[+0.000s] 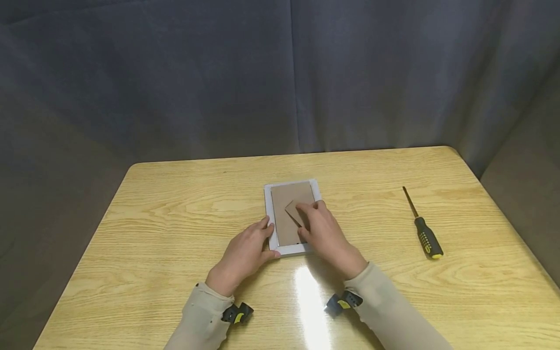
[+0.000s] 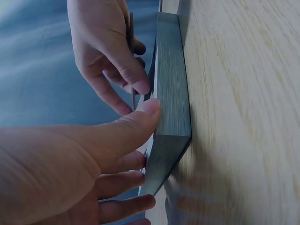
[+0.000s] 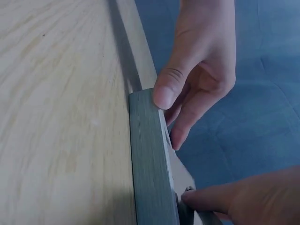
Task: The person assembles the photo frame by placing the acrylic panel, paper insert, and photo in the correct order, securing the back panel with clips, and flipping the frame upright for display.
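A picture frame [image 1: 293, 250] with a white-grey rim lies back side up on the wooden table, its brown backing board [image 1: 284, 192] showing. My left hand [image 1: 246, 248] holds the frame's near left corner, thumb on the near edge and fingers along the left side. My right hand [image 1: 325, 233] pinches a small brown stand flap [image 1: 292, 208] over the middle of the backing. In the left wrist view this flap appears edge-on as a thin strip [image 2: 131, 35], tilted up off the board. The right hand hides much of the flap and the frame's right side.
A screwdriver [image 1: 426, 236] with a black and yellow handle lies on the table [image 1: 175, 209] to the right, its tip pointing away. Dark grey curtains [image 1: 218, 87] hang behind the table's far edge. Black wrist cameras [image 1: 238, 313] are strapped under both sleeves.
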`<state>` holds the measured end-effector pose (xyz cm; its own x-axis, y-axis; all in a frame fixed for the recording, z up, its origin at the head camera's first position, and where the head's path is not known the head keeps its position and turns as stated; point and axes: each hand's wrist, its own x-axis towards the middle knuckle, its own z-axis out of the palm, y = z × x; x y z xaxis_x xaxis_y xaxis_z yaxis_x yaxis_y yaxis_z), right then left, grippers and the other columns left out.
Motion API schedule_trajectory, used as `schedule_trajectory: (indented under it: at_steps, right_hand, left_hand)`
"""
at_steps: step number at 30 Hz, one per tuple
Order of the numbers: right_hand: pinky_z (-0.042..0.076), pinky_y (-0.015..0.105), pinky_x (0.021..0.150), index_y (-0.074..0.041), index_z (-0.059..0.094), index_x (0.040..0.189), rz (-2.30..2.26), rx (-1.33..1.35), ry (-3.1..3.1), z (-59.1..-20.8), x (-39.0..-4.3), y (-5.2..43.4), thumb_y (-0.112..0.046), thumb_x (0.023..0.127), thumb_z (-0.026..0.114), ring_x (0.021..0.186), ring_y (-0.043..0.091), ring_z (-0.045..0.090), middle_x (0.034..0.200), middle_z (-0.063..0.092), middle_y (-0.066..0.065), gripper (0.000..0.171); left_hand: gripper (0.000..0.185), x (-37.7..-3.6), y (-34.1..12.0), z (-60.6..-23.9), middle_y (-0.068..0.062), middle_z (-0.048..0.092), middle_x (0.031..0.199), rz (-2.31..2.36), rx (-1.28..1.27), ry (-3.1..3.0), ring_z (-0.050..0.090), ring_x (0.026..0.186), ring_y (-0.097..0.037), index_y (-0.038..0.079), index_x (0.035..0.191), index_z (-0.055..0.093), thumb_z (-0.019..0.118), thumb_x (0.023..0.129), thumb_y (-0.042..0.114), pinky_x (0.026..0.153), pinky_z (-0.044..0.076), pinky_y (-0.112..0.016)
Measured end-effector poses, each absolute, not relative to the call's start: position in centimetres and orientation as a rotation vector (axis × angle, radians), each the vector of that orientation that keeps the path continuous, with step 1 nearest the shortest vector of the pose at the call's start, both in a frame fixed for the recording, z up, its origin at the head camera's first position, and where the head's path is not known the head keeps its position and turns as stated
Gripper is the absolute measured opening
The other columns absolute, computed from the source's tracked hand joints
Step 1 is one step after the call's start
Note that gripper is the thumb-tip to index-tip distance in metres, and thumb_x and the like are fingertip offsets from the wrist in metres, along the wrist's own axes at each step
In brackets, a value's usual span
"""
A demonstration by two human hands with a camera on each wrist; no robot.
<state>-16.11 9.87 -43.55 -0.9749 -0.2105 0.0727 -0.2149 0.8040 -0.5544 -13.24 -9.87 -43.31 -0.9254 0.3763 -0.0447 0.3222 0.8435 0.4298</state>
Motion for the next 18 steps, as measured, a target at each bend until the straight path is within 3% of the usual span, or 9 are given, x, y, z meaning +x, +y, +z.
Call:
schedule_trajectory:
  at_steps: [9,18]
  right_hand:
    - [0.058,0.044,0.079,-0.003,0.064,0.135,0.806,0.385,-2.994,-43.57,-15.91,9.73,-0.008,0.086,0.078,0.091,0.031,0.063,0.115,0.06,0.024,0.051]
    - [0.056,0.041,0.065,-0.005,0.069,0.114,0.664,0.47,-2.966,-44.07,-15.95,9.75,-0.007,0.086,0.077,0.078,0.028,0.059,0.099,0.058,0.018,0.029]
  left_hand:
    - [0.07,-13.11,-9.86,-43.33,-0.024,0.044,0.156,0.645,0.56,2.901,0.05,0.14,-0.04,-0.003,0.139,0.058,0.081,0.083,0.031,0.111,0.047,-0.052]
    - [0.069,-13.06,-9.78,-43.29,-0.023,0.044,0.156,0.629,0.563,2.914,0.052,0.138,-0.04,-0.003,0.139,0.058,0.081,0.083,0.031,0.109,0.048,-0.052]
